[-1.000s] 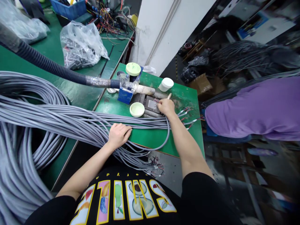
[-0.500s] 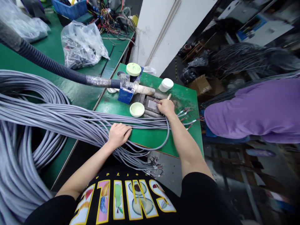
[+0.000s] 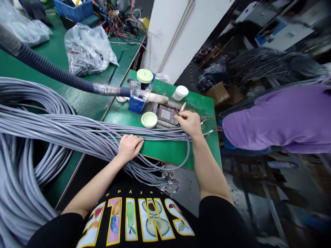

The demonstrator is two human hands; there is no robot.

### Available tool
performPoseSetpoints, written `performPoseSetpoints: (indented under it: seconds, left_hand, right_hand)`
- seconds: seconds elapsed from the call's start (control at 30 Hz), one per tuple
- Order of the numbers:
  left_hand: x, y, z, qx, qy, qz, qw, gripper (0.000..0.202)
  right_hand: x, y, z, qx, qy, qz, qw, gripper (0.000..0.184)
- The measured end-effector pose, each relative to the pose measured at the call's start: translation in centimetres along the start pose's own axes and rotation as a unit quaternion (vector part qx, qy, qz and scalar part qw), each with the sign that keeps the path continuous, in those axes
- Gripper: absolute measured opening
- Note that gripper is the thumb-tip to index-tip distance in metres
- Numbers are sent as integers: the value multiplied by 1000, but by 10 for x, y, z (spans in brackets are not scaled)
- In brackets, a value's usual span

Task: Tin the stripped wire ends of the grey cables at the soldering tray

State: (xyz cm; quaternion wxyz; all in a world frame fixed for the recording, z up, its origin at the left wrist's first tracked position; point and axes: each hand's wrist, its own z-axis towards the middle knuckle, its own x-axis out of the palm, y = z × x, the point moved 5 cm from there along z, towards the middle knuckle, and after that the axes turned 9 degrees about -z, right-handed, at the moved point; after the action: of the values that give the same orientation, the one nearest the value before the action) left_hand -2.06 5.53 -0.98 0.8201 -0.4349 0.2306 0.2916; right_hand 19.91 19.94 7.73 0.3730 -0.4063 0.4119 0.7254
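A thick bundle of grey cables (image 3: 64, 132) runs from big coils on the left across a small green table (image 3: 165, 150). My left hand (image 3: 129, 146) lies on the bundle at the table's front edge, fingers curled over the cables. My right hand (image 3: 190, 123) pinches the end of one grey cable (image 3: 188, 151), whose coloured stripped wires stick out toward a dark metal tray (image 3: 167, 115). That cable loops down past the table edge and back to the bundle.
A pale green lid (image 3: 149, 120), a blue block (image 3: 136, 104), a green-lidded jar (image 3: 144, 76) and a white jar (image 3: 180, 92) stand around the tray. A ribbed dark hose (image 3: 51, 74) ends there. A plastic bag (image 3: 86, 50) lies behind. A person in purple (image 3: 279, 119) bends at right.
My right hand has drawn back from the tray toward the right, lifting the cable end off it. My left hand stays on the bundle.
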Motion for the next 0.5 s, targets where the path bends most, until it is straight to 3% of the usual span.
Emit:
performPoseSetpoints:
  seconds: [0.2, 0.33, 0.4, 0.43, 0.5]
  left_hand:
    - [-1, 2, -2, -9, -3, -14, 1000, 23]
    - [-5, 4, 0, -62, -25, -122, 990, 21]
    - [-7, 4, 3, -134, -64, -247, 957, 20]
    - [-6, 3, 5, -177, -85, -323, 926, 21]
    - [-2, -6, 9, -252, -108, -477, 835, 28]
  right_hand:
    - [-31, 44, -34, -22, -51, 124, 991, 24]
    - [-42, 62, -48, -9, -57, 169, 984, 28]
    - [-42, 70, -52, -1, -49, 199, 979, 31]
    - [-40, 74, -54, 3, -39, 217, 975, 32]
    - [-35, 86, -57, 9, -8, 250, 968, 34]
